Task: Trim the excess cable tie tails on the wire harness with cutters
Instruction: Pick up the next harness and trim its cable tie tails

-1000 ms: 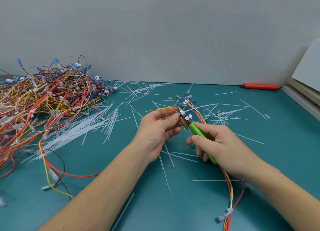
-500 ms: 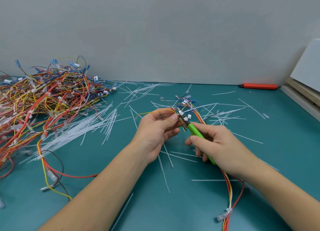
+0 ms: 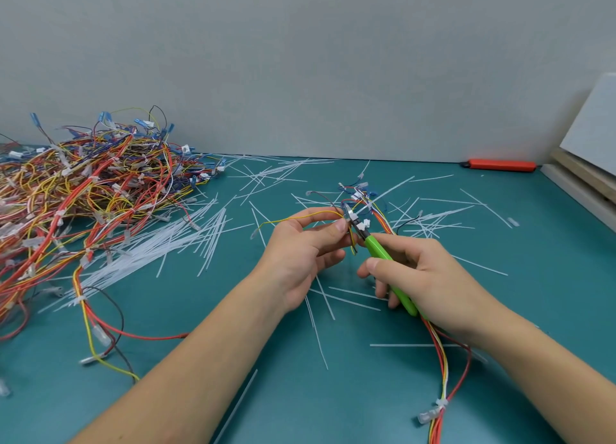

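My left hand (image 3: 300, 250) pinched the wire harness (image 3: 363, 207) between thumb and fingertips, holding it just above the teal desk (image 3: 333, 393) in front of me. My right hand (image 3: 423, 277) had its fingers wrapped around the green-handled cutters (image 3: 380, 253), whose tip touched the harness beside my left thumb. Cut white tie tails (image 3: 150, 250) lay scattered on the desk, with a heap of harnesses (image 3: 83, 190) at far left.

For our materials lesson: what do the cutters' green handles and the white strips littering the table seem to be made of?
Green cutter handles: likely plastic or rubber sleeves, with a smooth, uniformly bright surface. Thin white cable tie offcuts: probably nylon-type plastic, translucent, thin and straight.
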A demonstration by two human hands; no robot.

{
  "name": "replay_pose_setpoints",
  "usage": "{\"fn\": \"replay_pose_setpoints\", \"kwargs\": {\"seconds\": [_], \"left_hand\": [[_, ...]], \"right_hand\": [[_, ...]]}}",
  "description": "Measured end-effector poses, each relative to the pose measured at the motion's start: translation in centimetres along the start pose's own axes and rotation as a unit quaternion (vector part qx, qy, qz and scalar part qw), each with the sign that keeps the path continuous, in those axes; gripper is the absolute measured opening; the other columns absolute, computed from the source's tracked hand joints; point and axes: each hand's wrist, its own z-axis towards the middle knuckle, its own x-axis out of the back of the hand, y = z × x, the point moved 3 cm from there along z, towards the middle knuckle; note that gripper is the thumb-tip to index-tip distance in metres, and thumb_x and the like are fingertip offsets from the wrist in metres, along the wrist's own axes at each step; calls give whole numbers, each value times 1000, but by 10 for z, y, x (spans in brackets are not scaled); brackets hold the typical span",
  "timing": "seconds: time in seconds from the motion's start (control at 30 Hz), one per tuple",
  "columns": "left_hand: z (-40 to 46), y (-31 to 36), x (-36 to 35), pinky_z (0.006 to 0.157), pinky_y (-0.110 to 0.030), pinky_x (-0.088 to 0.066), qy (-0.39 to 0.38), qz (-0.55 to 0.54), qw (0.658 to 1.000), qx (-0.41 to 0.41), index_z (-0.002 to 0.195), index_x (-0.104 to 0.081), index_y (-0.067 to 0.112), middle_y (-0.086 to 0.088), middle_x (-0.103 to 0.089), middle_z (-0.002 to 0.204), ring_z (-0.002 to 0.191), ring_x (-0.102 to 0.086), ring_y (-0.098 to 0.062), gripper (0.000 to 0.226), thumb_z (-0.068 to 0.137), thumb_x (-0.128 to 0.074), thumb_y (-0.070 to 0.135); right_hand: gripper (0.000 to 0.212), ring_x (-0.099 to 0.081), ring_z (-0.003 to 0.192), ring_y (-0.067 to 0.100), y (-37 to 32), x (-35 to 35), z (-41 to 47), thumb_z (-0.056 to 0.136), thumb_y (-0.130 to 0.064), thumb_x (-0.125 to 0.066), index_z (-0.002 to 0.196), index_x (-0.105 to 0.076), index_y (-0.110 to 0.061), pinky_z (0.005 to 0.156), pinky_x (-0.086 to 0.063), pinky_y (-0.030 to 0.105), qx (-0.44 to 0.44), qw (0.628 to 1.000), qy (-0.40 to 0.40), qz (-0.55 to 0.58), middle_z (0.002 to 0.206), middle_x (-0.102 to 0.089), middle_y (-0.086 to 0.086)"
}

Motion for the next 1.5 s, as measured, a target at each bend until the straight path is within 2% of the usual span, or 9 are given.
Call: {"fn": "replay_pose_setpoints", "kwargs": {"seconds": [0.2,0.47,0.53,0.67,0.9,1.0,1.1,1.27,1.5], "left_hand": [[0,0,0,55,-23,-53,1,-3,1000,21,102,-66,14,-9,-78,96,78,-76,-20,18,88,-74,5],[-1,-1,0,52,-21,-51,-1,-5,999,38,98,-67,15,-8,-78,96,76,-75,-20,15,88,-73,5],[-1,-1,0,50,-20,-47,1,0,999,42,98,-67,16,-7,-78,96,76,-75,-19,14,89,-72,5],[-1,0,1,45,-20,-41,-1,11,999,51,97,-67,18,-3,-78,95,73,-75,-16,15,89,-72,6],[0,-1,2,46,-20,-39,6,24,998,54,93,-69,20,0,-77,90,73,-75,-16,15,86,-76,8],[0,-1,1,46,-20,-39,3,20,998,53,95,-69,19,-1,-77,90,73,-75,-17,17,84,-77,9],[0,-2,2,49,-21,-39,9,31,998,59,96,-69,19,1,-78,92,73,-75,-16,15,87,-75,9],[-1,-3,2,51,-23,-40,9,41,997,62,96,-70,20,1,-78,94,76,-75,-16,13,89,-74,9],[0,-3,3,49,-22,-41,8,34,997,66,97,-70,18,0,-78,94,76,-75,-17,13,89,-74,8]], "right_hand": [[27,-52,63,15,6,1,2,87,-37,-63,111,-72,-45,55,-48,28,10,1000,-1,-29,86,-64,21],[29,-37,62,12,13,7,4,89,-43,-57,113,-67,-31,61,-36,35,27,991,5,-131,73,-43,11],[30,-41,64,12,14,5,4,85,-47,-59,112,-68,-35,64,-39,36,25,990,24,-138,72,-46,3],[37,-52,70,12,13,1,3,76,-57,-64,110,-69,-43,73,-52,49,5,994,29,-105,88,-62,14],[36,-66,62,18,15,5,3,84,-42,-57,115,-67,-27,62,-60,42,-17,993,9,-119,82,-72,9],[30,-66,64,26,16,6,3,85,-37,-55,111,-68,-34,63,-60,46,-12,991,17,-133,79,-71,9],[31,-61,59,16,16,4,4,81,-42,-61,111,-67,-41,64,-56,46,-20,993,25,-111,82,-71,11],[39,-65,64,10,14,2,3,70,-62,-66,108,-68,-53,62,-50,24,-33,998,12,-60,89,-74,4],[39,-63,61,10,14,1,4,77,-64,-62,108,-71,-42,56,-51,23,-25,998,16,-52,86,-73,7]]}}
